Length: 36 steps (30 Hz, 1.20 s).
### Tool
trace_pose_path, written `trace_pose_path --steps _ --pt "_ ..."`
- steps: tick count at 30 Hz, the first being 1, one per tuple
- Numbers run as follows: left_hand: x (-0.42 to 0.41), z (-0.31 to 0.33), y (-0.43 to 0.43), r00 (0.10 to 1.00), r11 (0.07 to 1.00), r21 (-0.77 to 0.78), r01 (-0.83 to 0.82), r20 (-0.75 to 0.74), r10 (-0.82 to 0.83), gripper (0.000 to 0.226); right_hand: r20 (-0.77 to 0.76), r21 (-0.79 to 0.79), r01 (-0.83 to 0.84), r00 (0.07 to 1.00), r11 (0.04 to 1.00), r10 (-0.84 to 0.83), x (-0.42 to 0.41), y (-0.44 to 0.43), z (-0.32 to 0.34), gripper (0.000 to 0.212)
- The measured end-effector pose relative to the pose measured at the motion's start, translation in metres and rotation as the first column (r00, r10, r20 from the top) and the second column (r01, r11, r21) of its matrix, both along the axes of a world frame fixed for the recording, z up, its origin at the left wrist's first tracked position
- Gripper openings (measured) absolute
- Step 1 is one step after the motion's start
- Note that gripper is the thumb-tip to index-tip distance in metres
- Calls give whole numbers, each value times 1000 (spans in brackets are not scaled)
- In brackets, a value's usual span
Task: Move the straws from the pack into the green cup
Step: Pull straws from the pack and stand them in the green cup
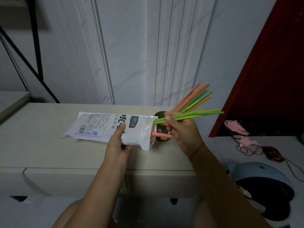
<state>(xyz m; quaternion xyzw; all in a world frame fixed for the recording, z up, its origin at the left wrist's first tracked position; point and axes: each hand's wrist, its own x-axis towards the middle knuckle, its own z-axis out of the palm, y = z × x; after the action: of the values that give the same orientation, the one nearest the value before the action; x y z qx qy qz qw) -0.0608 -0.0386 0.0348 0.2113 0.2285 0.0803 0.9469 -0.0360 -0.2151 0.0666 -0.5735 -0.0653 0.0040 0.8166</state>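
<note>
White panelled wall with grey marbling is standing behind a pale tabletop (41,145); a dark red panel (271,71) is rising at the right, a black metal frame (37,46) at the left. A second pale surface to the right is carrying pink trinkets on cords (238,127), and a light blue round object (259,176) is sitting below it.

The pack (105,127), a white printed plastic bag, is lying tilted above the tabletop, its open mouth pointing right toward the green cup (160,114). The left hand (118,145) is gripping the pack from below, thumb pressing on its upper face.

The green cup is standing on the tabletop just behind the pack's mouth, mostly hidden by the pack and the right hand (182,130). A fan of coloured straws (194,99) is already leaning out of it, up and to the right.

The right hand is pinching a small bunch of green and yellow straws (200,113), thumb closing over curled fingers; their left ends are still inside the pack's mouth. A pink straw (158,134) and an orange one are poking out of the mouth below.
</note>
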Motion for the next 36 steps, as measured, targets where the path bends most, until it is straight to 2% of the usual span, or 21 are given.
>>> trace_pose_path --steps 3,8,12,19,22,27,31,36 --pt "0 -1 0 1000 1000 5 7 -10 -7 32 2 -12 19 1000 1000 -19 0 -1 1 10" --pt "1 -4 20 998 999 39 -34 -51 36 36 15 -46 201 980 979 -200 11 -33 16 9" --pt "2 -3 31 995 997 61 -54 -75 59 38 40 -111 280 960 953 -278 20 -58 27 10" --pt "3 0 28 995 997 54 -53 -81 57 22 165 -263 423 905 867 -391 30 -69 34 15" --pt "3 3 24 997 998 35 -46 -62 49 22 192 -349 427 904 834 -382 35 -59 30 16" --pt "1 6 21 998 999 18 -37 -51 38 28 128 -461 297 955 837 -268 39 -42 16 6" --pt "1 5 22 998 999 18 -38 -48 38 24 115 -442 324 945 837 -305 38 -43 11 8" --pt "1 4 19 998 1000 12 -29 -48 30 24 127 -316 409 912 856 -389 36 -43 8 2"
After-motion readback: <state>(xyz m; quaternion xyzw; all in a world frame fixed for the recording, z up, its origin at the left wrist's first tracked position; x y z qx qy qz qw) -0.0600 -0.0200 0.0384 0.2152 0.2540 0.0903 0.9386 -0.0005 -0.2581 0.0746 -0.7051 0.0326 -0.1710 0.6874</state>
